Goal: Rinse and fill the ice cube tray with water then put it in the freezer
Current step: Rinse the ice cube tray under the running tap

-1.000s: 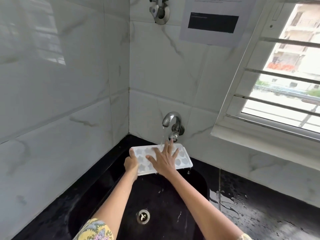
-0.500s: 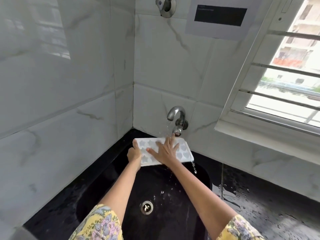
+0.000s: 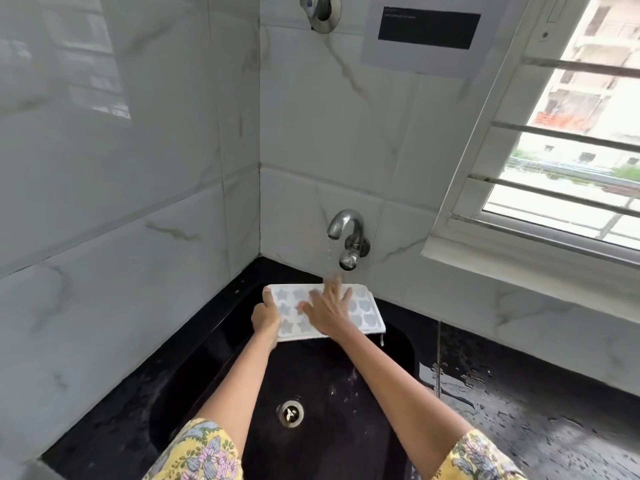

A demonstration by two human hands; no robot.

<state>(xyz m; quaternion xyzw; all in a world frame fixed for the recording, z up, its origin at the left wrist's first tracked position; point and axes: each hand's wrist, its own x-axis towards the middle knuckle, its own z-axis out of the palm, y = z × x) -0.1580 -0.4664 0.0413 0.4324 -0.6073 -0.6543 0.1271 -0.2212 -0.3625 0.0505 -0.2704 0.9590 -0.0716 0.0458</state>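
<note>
A white ice cube tray (image 3: 363, 311) with star and shell shaped cups is held level over the black sink (image 3: 398, 344), under the running steel tap (image 3: 344, 225). My left hand (image 3: 266, 315) grips the tray's left end. My right hand (image 3: 329, 308) lies flat on the tray's middle with fingers spread, fingertips in the water stream. Water drips from the tray's right corner.
The sink drain (image 3: 290, 413) lies below between my arms. A wet black counter (image 3: 540, 403) stretches to the right. White marble tile walls close in on the left and behind. A barred window (image 3: 568, 143) is at the upper right, and a second valve (image 3: 320, 10) sits high on the wall.
The view has shifted slightly. My right hand has slid a little over the tray under the stream, while my left hand keeps its grip on the tray's left end.
</note>
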